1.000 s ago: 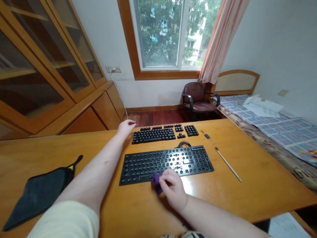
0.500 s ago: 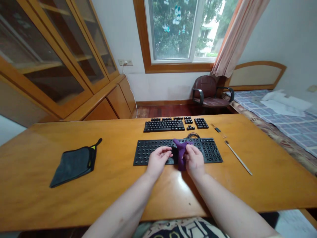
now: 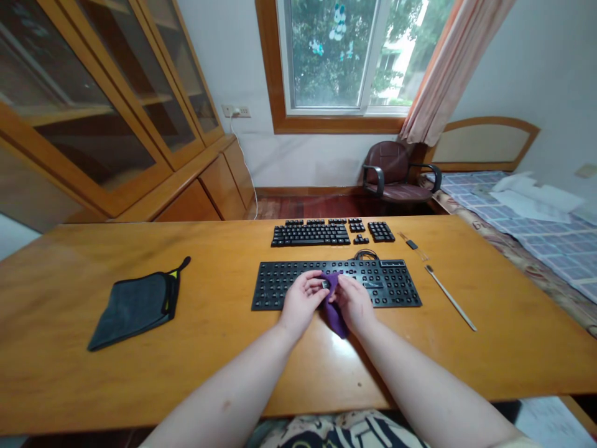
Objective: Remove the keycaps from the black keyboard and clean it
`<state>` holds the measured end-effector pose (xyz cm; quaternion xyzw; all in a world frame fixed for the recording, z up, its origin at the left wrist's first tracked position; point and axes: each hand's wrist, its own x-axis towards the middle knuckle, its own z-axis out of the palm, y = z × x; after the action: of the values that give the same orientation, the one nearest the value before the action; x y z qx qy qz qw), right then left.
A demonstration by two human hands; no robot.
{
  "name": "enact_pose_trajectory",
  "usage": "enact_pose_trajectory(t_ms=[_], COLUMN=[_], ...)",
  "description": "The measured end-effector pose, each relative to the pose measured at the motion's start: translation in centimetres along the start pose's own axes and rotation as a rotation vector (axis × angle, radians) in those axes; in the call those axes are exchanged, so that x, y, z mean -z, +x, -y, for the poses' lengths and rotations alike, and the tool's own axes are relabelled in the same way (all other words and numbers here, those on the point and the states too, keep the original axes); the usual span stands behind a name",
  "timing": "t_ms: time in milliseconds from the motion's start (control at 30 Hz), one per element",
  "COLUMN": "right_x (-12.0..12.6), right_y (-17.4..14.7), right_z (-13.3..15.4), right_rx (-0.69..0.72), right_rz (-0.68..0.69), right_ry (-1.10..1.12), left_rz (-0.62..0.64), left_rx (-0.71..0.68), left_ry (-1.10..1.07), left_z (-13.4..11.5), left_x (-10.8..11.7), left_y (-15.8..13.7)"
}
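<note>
My right hand (image 3: 355, 303) pinches a purple cloth (image 3: 334, 318), whose loose end hangs down toward the table. Close beside it, my left hand (image 3: 302, 302) has its fingers closed around a small dark piece with a pale spot, at the cloth's edge; its kind I cannot make out. Both hands are over the front edge of a black keyboard base (image 3: 275, 280) stripped of its keycaps, and they hide its middle. Behind the base lie the removed black keycaps (image 3: 310, 235), laid out in keyboard order.
At the right lie a thin brush (image 3: 450, 297) and a wire keycap puller (image 3: 411, 244). A folded grey cloth (image 3: 135, 306) with black edging is on the left of the wooden table (image 3: 224, 348). A coiled cable (image 3: 366, 254) rests behind the keyboard base.
My hands have come together, the right one moving left with the purple cloth. The cloth now meets the left fingers, and its loose end hangs lower.
</note>
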<state>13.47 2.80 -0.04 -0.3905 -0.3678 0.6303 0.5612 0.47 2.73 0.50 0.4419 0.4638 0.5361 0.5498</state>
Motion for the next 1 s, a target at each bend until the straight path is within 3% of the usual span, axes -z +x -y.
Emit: enact_pose_trajectory(t_ms=[333,600,1000], right_x=[-0.9,0.4,0.4], right_y=[-0.2,0.3,0.4], right_z=[0.1,-0.3,-0.2], right_rx=[-0.127,-0.059,-0.037], right_rz=[0.076,0.091,0.069], right_ry=[0.192,-0.062,-0.039], left_rz=[-0.015,-0.075,-0.066], left_rx=[0.021,0.009,-0.018], left_ry=[-0.034,-0.007,0.034], left_z=[-0.5,-0.9,-0.6], left_x=[0.1,0.0,0.1], left_y=[-0.1,-0.4,-0.5])
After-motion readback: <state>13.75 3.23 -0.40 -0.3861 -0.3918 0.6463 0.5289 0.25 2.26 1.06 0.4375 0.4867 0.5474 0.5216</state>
